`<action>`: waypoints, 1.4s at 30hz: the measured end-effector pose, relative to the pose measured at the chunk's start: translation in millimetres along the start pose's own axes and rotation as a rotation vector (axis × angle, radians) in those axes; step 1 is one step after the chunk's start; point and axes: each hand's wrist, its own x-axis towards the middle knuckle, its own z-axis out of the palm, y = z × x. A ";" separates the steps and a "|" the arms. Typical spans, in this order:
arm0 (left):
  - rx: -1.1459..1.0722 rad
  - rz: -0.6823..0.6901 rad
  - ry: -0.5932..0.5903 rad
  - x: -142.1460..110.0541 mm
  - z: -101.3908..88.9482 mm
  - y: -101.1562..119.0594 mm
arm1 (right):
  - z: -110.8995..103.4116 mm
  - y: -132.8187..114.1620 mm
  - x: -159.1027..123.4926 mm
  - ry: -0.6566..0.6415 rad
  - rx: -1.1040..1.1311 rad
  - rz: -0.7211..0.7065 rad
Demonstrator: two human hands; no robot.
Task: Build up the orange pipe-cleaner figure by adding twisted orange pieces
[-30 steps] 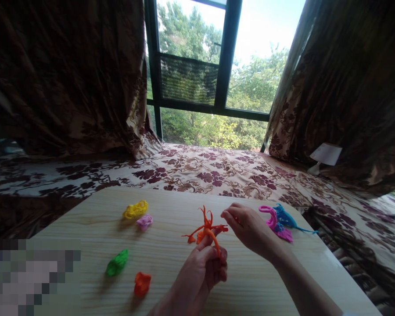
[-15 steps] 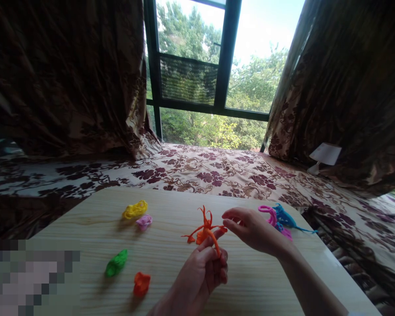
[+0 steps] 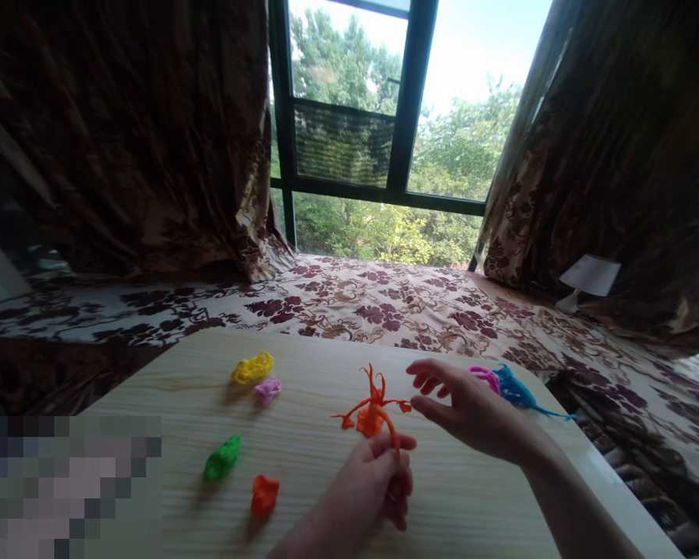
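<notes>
An orange modelling-clay figure (image 3: pixel 373 418) with thin curled strands on top, two slender arms and a long curved tail is held upright over the table. My left hand (image 3: pixel 378 473) is closed round the lower end of that tail. Beside the figure's right arm, my right hand (image 3: pixel 454 400) has its fingers apart and nothing in them; its thumb tip is close to the arm's end, and I cannot tell whether they touch. Partly behind my right wrist lie a pink clay piece (image 3: pixel 485 378) and a blue clay piece (image 3: pixel 517 386) with a long thin tail.
On the wooden table (image 3: pixel 168 404), a yellow clay lump (image 3: pixel 252 368), a light pink lump (image 3: pixel 268 390), a green lump (image 3: pixel 222 458) and an orange lump (image 3: pixel 265 495) lie left of my hands. Beyond are a flowered cloth (image 3: pixel 378 310), curtains, a window and a small white lamp (image 3: pixel 589 276).
My left index finger has drawn down from under the figure's right arm. My right fingers have spread wider. The whole view has shifted slightly, moving everything rightward in the picture.
</notes>
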 end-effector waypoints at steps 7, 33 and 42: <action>0.668 -0.110 -0.300 -29.7 -17.5 29.0 | -2.5 3.8 -0.6 0.083 0.012 -0.017; 0.664 0.371 0.248 17.4 -75.6 77.2 | 29.3 9.6 44.4 -0.062 0.206 -0.029; 0.696 0.286 0.189 12.5 -70.7 71.3 | 32.9 12.2 46.4 -0.076 0.240 0.004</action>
